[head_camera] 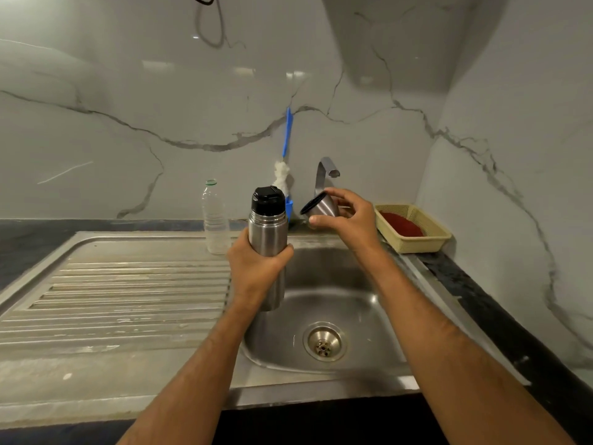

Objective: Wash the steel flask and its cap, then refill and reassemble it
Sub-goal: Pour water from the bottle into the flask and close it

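Left hand (256, 261) grips the flask (268, 239); right hand (348, 216) holds its cap (321, 205) beside.

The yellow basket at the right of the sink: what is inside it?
Inside the yellow basket lies something dark red with a rounded shape. What it is cannot be told. The near wall of the basket hides its lower part and the basket's floor.
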